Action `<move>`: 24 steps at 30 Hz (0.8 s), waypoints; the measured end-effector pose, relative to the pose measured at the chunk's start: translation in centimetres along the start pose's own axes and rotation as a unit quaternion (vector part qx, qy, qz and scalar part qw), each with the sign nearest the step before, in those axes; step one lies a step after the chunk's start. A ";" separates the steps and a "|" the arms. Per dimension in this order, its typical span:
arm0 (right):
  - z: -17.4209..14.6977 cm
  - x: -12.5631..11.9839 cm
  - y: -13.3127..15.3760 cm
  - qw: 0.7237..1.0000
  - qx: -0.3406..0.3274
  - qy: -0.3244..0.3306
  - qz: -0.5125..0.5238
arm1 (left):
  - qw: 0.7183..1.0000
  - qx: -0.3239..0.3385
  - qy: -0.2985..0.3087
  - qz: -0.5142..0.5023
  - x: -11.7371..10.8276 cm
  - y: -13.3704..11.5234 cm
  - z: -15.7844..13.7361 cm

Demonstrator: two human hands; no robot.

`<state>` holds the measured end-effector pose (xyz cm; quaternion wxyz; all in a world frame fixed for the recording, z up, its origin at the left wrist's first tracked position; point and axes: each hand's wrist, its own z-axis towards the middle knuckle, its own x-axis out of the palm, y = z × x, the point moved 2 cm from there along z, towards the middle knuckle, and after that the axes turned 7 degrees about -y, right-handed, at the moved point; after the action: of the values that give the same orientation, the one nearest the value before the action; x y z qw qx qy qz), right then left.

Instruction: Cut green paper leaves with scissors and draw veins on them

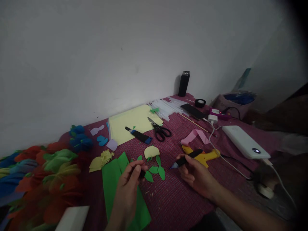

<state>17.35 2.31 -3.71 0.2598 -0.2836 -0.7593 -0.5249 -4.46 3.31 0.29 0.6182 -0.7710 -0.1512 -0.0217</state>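
Note:
My right hand (192, 175) grips a dark marker pen (186, 158), its bluish tip pointing left. Between the thumb and fingers of my left hand (131, 179) is a small black piece, probably the marker's cap (141, 174). Under that hand lies a long green sheet (113, 189), partly hidden by it. Several cut green leaf shapes (157, 170) rest between my hands, beside a pale yellow rounded piece (151, 152). Just behind my right hand is a yellow hot glue gun (207, 157), with a pink ribbon (193, 136) next to it.
Black scissors (160, 130) and a utility knife (138, 134) lie near yellow sheets (130, 120). Colourful flowers (55, 179) crowd the left. A white power bank (245, 141) with cables, a phone (192, 110) and a black bottle (184, 84) occupy the right and back.

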 end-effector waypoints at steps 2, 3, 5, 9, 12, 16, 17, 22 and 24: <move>0.0 0.0 0.1 1.000 0.007 -0.008 0.000 | 0.997 0.044 0.017 0.053 -0.1 0.1 0.0; 0.0 0.0 0.1 1.000 0.010 -0.013 0.003 | 0.994 0.061 0.030 0.081 -0.1 0.2 0.0; 0.0 -0.1 0.1 0.999 0.022 -0.021 0.010 | 0.980 0.102 0.062 0.159 -0.2 0.1 -0.1; 0.0 -0.2 0.1 0.999 0.020 -0.029 0.002 | 0.890 0.220 0.127 0.379 0.1 0.0 -0.4; -0.4 -0.2 0.1 0.994 -0.061 -0.028 -0.090 | 0.815 0.242 0.186 0.493 0.5 0.3 -0.6; -1.1 -0.1 0.2 0.909 -0.205 0.047 -0.360 | 0.743 0.243 0.228 0.581 1.0 0.8 -0.7; -1.0 0.0 0.3 0.867 -0.239 0.079 -0.431 | 0.733 0.240 0.234 0.591 1.2 0.9 -0.7; 0.6 0.5 1.1 0.665 -0.339 0.192 -0.638 | 0.712 0.222 0.259 0.614 1.4 1.3 -0.9; 1.4 0.8 1.3 0.626 -0.343 0.211 -0.668 | 0.703 0.218 0.266 0.622 1.3 1.5 -0.8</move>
<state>17.56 4.11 -2.81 -0.1252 0.3508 -0.4297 -0.8226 -2.66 2.54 -0.68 0.6567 -0.4954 0.5333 0.1971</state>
